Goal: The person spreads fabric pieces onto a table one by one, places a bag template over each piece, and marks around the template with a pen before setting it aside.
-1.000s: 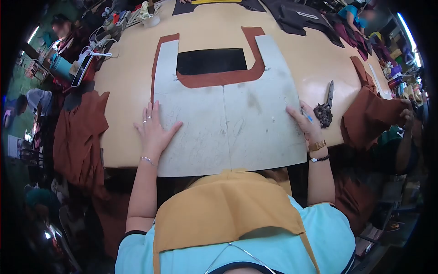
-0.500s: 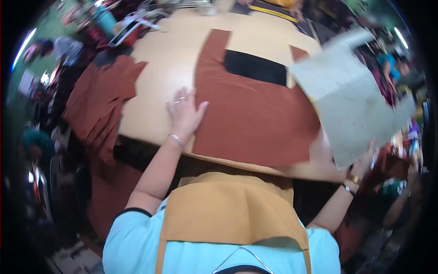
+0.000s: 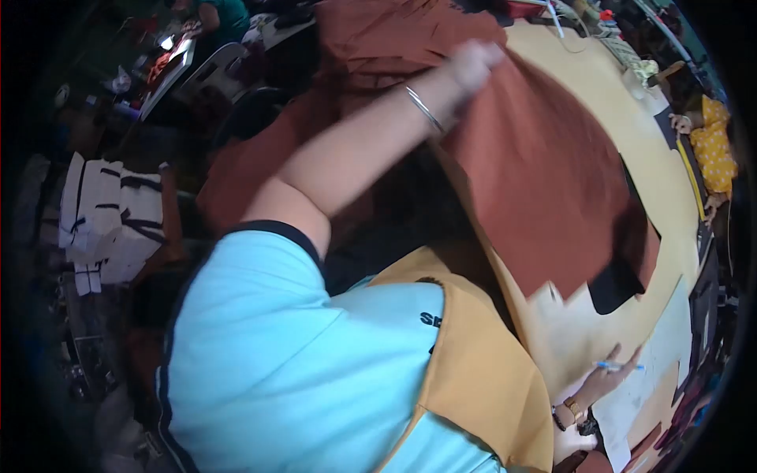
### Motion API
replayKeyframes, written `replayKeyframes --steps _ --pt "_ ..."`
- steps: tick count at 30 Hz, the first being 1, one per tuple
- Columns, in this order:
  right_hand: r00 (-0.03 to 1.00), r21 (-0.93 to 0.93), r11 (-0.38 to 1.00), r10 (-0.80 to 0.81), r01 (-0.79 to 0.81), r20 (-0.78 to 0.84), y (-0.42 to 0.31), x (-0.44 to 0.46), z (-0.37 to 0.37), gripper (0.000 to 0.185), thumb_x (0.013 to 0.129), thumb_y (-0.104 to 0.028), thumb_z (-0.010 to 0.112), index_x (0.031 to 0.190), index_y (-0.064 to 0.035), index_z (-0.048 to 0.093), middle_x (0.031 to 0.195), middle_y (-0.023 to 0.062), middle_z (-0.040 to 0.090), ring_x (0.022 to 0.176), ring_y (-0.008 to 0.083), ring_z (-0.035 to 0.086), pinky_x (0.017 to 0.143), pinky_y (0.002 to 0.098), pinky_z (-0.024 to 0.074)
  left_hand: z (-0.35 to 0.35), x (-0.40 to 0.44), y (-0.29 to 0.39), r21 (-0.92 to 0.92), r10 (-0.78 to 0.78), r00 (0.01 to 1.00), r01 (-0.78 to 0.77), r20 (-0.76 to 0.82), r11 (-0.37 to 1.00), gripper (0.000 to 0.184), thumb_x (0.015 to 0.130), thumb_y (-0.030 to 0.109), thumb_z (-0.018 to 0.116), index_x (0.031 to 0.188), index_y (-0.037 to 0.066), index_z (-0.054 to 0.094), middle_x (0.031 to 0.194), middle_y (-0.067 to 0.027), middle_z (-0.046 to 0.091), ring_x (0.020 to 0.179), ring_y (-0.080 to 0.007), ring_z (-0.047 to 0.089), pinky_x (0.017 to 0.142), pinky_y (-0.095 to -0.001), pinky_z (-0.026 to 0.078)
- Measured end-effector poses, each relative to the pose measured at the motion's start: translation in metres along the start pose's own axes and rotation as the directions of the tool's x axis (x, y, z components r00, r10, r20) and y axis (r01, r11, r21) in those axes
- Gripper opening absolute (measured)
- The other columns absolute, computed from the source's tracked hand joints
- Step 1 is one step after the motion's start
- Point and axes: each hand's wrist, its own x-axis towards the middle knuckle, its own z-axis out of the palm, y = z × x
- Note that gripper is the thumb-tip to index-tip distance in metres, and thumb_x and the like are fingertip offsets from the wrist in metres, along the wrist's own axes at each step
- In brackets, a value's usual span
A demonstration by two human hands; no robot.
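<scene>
My left hand (image 3: 473,67), blurred by motion, is closed on the upper edge of a reddish-brown cloth piece (image 3: 544,181). The cloth is bent and partly raised along the near side of the table (image 3: 568,347). A black patch (image 3: 619,284) shows at its lower right corner. In my right hand (image 3: 603,384) is a blue-and-white pen (image 3: 619,366), held across the fingers above the table. Close to that hand lies a pale grey pattern sheet (image 3: 650,378).
More brown cloth (image 3: 378,35) hangs in a heap at the table's left end. Across the table another person in a yellow dotted garment (image 3: 715,146) has their hands near a yellow strip (image 3: 690,180). Stacked white pieces (image 3: 118,213) stand at the far left.
The view has swung left. My left hand has gone from lying flat beside the cloth to pulling it toward the heap. My right hand has let go of the pattern sheet.
</scene>
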Motion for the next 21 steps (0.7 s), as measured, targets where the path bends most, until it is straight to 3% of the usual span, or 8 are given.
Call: replayKeyframes --steps 2,3,6,7,12,14,18,21 --pt "0.985 0.007 0.997 0.07 -0.072 0.157 -0.028 -0.004 0.009 0.052 0.096 -0.02 0.058 0.138 0.0042 0.04 0.142 0.0208 0.043 0.131 0.0292 0.042 0.11 0.0386 0.0342 -0.106 0.028 -0.022 0.038 0.1 0.983 -0.095 -0.156 0.995 0.036 0.094 0.031 0.055 0.108 0.0 0.066 0.108 -0.0071 0.066 0.099 -0.0183 0.059 0.089 -0.0331 0.047" --pt "0.976 0.015 0.993 0.109 -0.114 0.19 -0.04 -0.004 0.012 0.051 0.096 -0.018 0.058 0.138 0.0047 0.04 0.142 0.021 0.043 0.131 0.0289 0.042 0.11 0.0375 0.0338 -0.175 0.038 -0.039 -0.619 -0.042 0.987 0.131 0.156 0.774 0.024 0.094 0.024 0.057 0.11 0.008 0.066 0.101 -0.0121 0.069 0.091 -0.0208 0.066 0.087 -0.0341 0.052" --pt "0.966 0.027 0.995 0.091 -0.1 0.242 -0.021 -0.013 0.026 0.051 0.096 -0.019 0.058 0.137 0.0049 0.042 0.142 0.0204 0.044 0.132 0.0293 0.042 0.111 0.0374 0.0316 -0.299 -0.044 0.011 -0.213 -0.219 0.865 0.134 -0.451 0.968 0.037 0.096 0.028 0.054 0.117 -0.001 0.062 0.117 -0.0092 0.064 0.107 -0.0162 0.059 0.093 -0.0297 0.048" --pt "0.966 0.042 0.992 0.104 -0.118 0.237 -0.023 -0.013 0.025 0.052 0.095 -0.021 0.059 0.137 0.005 0.043 0.141 0.0204 0.045 0.132 0.0295 0.042 0.111 0.0379 0.0317 -0.389 -0.059 -0.033 -0.242 -0.081 0.953 0.008 -0.293 0.97 0.037 0.099 0.024 0.05 0.125 0.0 0.057 0.121 -0.0092 0.062 0.109 -0.0147 0.059 0.094 -0.028 0.048" --pt "0.961 0.031 0.993 0.103 -0.115 0.256 -0.023 -0.009 0.024 0.052 0.094 -0.021 0.06 0.135 0.0065 0.044 0.14 0.0205 0.047 0.132 0.0296 0.042 0.112 0.0382 0.0317 -0.49 -0.23 -0.093 -0.367 -0.462 0.653 0.289 -0.6 0.884 0.038 0.095 0.032 0.055 0.118 0.003 0.063 0.111 -0.006 0.065 0.098 -0.0185 0.063 0.086 -0.0294 0.049" --pt "0.965 0.044 0.993 0.095 -0.109 0.246 -0.022 -0.01 0.025 0.052 0.094 -0.021 0.06 0.135 0.0069 0.044 0.14 0.021 0.046 0.131 0.0299 0.043 0.112 0.0382 0.0315 -0.451 -0.284 -0.094 -0.347 -0.515 0.292 0.472 -0.806 0.811 0.043 0.092 0.037 0.058 0.116 0.002 0.064 0.11 -0.0077 0.066 0.1 -0.0208 0.062 0.088 -0.0308 0.048" --pt "0.965 0.055 0.995 0.072 -0.089 0.252 -0.021 -0.009 0.024 0.052 0.094 -0.021 0.06 0.135 0.0071 0.044 0.139 0.0218 0.046 0.131 0.0306 0.043 0.112 0.0386 0.0315 -0.453 -0.379 -0.146 -0.51 -0.596 0.058 0.454 -0.801 0.73 0.047 0.093 0.04 0.054 0.125 0.006 0.057 0.121 -0.0101 0.061 0.109 -0.0274 0.058 0.095 -0.0408 0.045" --pt "0.965 0.058 0.994 0.076 -0.093 0.252 -0.021 -0.009 0.024 0.051 0.094 -0.02 0.06 0.135 0.0071 0.044 0.139 0.0219 0.046 0.131 0.031 0.043 0.112 0.0388 0.0314 -0.512 -0.441 -0.209 -0.44 -0.607 -0.113 0.792 -0.787 0.423 0.053 0.093 0.046 0.05 0.13 0.009 0.054 0.133 -0.011 0.054 0.121 -0.0278 0.052 0.1 -0.0426 0.042"
